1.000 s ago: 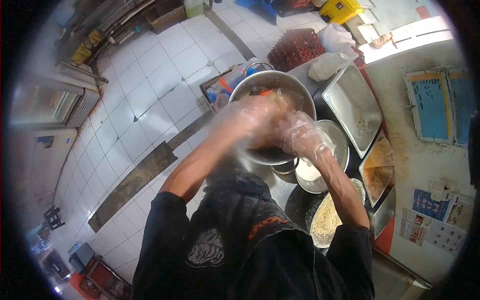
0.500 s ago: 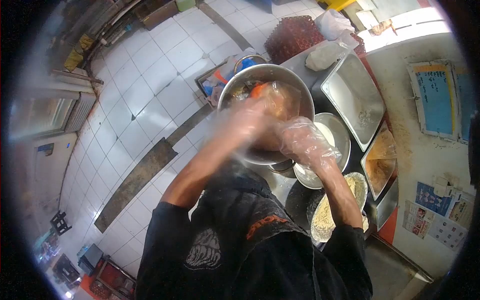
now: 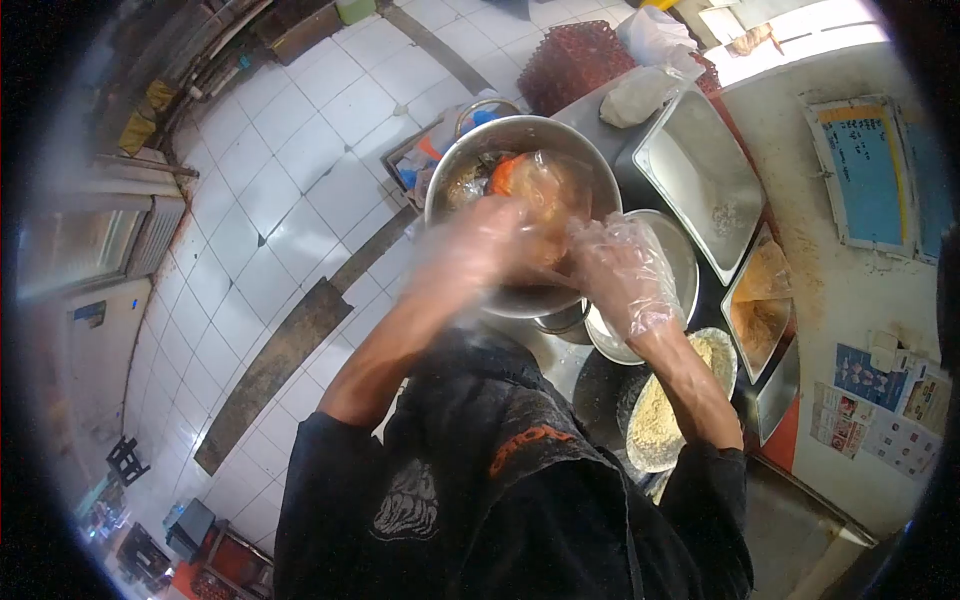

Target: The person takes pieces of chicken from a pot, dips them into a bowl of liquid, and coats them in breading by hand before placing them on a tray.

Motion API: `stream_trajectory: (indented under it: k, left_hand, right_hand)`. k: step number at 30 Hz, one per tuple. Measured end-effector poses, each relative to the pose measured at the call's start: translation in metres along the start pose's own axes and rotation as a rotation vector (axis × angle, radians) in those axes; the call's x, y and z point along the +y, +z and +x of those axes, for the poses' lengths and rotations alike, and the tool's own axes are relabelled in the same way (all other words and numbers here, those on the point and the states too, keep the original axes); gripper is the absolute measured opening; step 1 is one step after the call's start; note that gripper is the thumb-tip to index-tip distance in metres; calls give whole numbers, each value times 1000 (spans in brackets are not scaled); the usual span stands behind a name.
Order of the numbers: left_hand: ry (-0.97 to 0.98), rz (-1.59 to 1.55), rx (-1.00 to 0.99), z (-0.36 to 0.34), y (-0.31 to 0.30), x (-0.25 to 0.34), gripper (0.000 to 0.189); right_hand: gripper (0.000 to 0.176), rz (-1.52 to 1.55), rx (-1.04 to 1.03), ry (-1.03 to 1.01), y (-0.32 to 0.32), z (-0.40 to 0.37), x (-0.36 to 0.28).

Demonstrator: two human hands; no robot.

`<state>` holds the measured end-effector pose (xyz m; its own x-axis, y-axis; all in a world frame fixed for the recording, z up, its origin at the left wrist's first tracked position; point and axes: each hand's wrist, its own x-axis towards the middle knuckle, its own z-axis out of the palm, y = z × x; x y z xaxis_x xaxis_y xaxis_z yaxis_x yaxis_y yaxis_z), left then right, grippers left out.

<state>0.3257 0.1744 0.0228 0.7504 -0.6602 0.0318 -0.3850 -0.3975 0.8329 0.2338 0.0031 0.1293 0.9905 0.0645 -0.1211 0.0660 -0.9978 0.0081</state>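
Note:
A large metal pot (image 3: 608,165) stands in front of me with clear plastic bags inside, one holding something orange-brown. Over the pot's near left side is my left hand (image 3: 475,250), smeared by motion, its fingers hard to make out. My right hand (image 3: 625,270), in a clear plastic glove, is at the pot's right rim, its fingers bent round the edge of a clear plastic bag (image 3: 550,200). Beneath my right hand, a round metal bowl (image 3: 683,260) with something white in it sits beside the pot.
Right of the pot are a deep steel tray (image 3: 700,175) with white powder and a smaller tray (image 3: 760,310) with orange-brown crumbs. An oval bowl of yellowish crumbs (image 3: 655,425) lies under my right forearm. A red crate (image 3: 575,65) stands beyond the pot.
My right hand has turned slightly and its fingers are nearer the bag. My left hand has moved a little left and down, still blurred. The whole view has shifted slightly.

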Motion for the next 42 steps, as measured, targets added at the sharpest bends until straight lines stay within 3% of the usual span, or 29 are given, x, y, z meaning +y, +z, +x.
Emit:
stream_trajectory:
  k: [1, 2, 4, 5, 8, 11, 12, 14, 15, 18, 19, 21, 22, 23, 26, 28, 30, 34, 36, 40, 42]
  left_hand:
    - [-6, -5, -11, 2, -5, 3, 18]
    - [-12, -10, -23, 4, -10, 7, 18]
    - [-12, 3, -65, 8, -10, 9, 19]
    - [-31, -28, -84, 10, -15, 20, 19]
    - [-18, -57, -62, 7, -1, 23, 18]
    - [-24, -48, -23, 3, 3, 28, 17]
    - [-60, -40, -27, 2, 2, 31, 16]
    - [-43, -38, -13, -3, 0, 30, 17]
    - [-25, -34, 4, -5, -2, 29, 18]
    - [-11, 6, -19, -11, -7, 31, 23]
    - [-14, 5, -17, -15, -7, 35, 23]
    - [-98, -6, 202, -23, -7, 47, 27]
    - [-96, -6, 196, -23, -9, 49, 27]
    - [-66, -94, 262, -25, -12, 51, 26]
    - [-11, -194, 381, -23, -7, 43, 22]
    - [-111, -363, 462, -22, -5, 37, 23]
    - [-116, -295, 461, -26, -9, 37, 24]
    - [-107, -381, 462, -25, -13, 33, 25]
    - [-91, -396, 474, -26, -12, 30, 25]
    - [-114, -373, 484, -25, -8, 29, 24]
    - [-102, -352, 493, -24, -8, 30, 24]
  right_hand:
    - [18, 23, -139, -18, -11, 0, -2]
    - [18, 22, -137, -15, -9, 2, -5]
    - [15, 335, -73, -122, 6, 7, -8]
    - [19, 315, -174, -82, 54, 20, 1]
    - [24, 344, -297, -179, 63, 32, 5]
    - [28, 431, -242, -45, 156, 30, 37]
    - [28, 433, -243, -45, 129, 35, 32]
    - [33, 221, -636, 55, 44, 49, 18]
    - [35, 417, -656, 86, 63, 58, 34]
    - [34, 238, -727, 182, 69, 61, 19]
    - [38, 246, -655, -2, 108, 55, 39]
    - [39, 283, -576, -3, 80, 53, 14]
    - [40, 321, -494, 2, 65, 50, 0]
    - [34, 340, -589, 130, 59, 45, -6]
    - [30, 295, -440, 113, 87, 43, -9]
    - [33, 146, -497, 42, 97, 44, -2]
    - [33, 326, -433, -8, 85, 42, -4]
    - [32, 155, -526, -46, 39, 41, -13]
    - [36, 398, -284, 14, 45, 34, -6]
    - [40, 386, -298, 85, 37, 38, 19]
    - [50, 387, -265, 54, 19, 41, 26]
